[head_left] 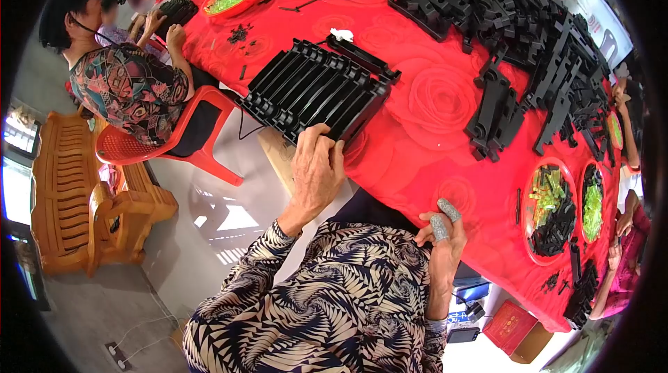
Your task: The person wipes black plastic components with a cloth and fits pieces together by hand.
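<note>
One row of black parts lies left on the red tablecloth, apparently being steadied by the left hand, fingers bent, pinch indeterminable; the right hand, half-spread, appears empty; squaring would call for even two-handed pressure

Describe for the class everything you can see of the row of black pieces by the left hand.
The row of black pieces looks like shiny, hard plastic: long, narrow parts lined up side by side in a neat block, with knobbly ends and pale reflections along them. It sits slanted at the edge of the red tablecloth. The left hand touches its near side with the fingertips; whether it grips is unclear.
</note>
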A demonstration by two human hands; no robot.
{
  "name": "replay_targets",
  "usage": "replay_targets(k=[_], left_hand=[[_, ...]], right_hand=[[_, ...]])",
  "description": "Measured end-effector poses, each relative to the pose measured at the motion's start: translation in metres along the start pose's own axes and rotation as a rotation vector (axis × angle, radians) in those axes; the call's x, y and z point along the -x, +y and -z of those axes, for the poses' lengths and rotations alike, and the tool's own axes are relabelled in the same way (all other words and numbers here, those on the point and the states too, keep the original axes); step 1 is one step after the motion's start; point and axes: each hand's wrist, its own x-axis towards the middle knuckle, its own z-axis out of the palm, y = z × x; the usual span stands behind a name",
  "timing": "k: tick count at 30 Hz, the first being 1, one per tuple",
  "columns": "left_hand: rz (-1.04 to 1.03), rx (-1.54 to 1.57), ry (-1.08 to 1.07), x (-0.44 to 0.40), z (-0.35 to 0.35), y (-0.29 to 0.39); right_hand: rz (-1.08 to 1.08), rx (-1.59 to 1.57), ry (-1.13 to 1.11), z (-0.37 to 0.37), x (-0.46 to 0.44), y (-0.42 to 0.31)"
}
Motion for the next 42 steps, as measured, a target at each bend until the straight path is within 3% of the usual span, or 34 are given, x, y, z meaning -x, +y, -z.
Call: replay_targets(k=[26,27,30,31,36,38,42], left_hand=[[-0.053,-0.226,-0.009,-0.011,-0.010,-0.003],[-0.045,-0.212,-0.006,-0.011,-0.009,-0.003],[-0.008,-0.208,-0.028,-0.012,-0.009,0.001],[0.001,-0.207,-0.028,-0.012,-0.009,0.002],[0.005,-0.202,-0.048,-0.010,-0.005,0.008],[-0.017,-0.168,-0.004,-0.010,-0.001,0.015],[-0.065,0.036,-0.125,-0.008,-0.004,0.034]], right_hand=[[0.048,-0.021,-0.057,0.007,-0.001,0.018],[-0.034,-0.144,-0.053,0.009,-0.001,0.022],[0.052,0.030,-0.065,0.004,0.000,0.011],[-0.107,-0.309,-0.064,0.007,-0.002,0.014],[0.025,-0.063,-0.066,0.006,-0.001,0.015],[-0.023,-0.067,-0.073,0.006,-0.001,0.013],[-0.084,-0.091,-0.046,0.005,-0.001,0.014]])
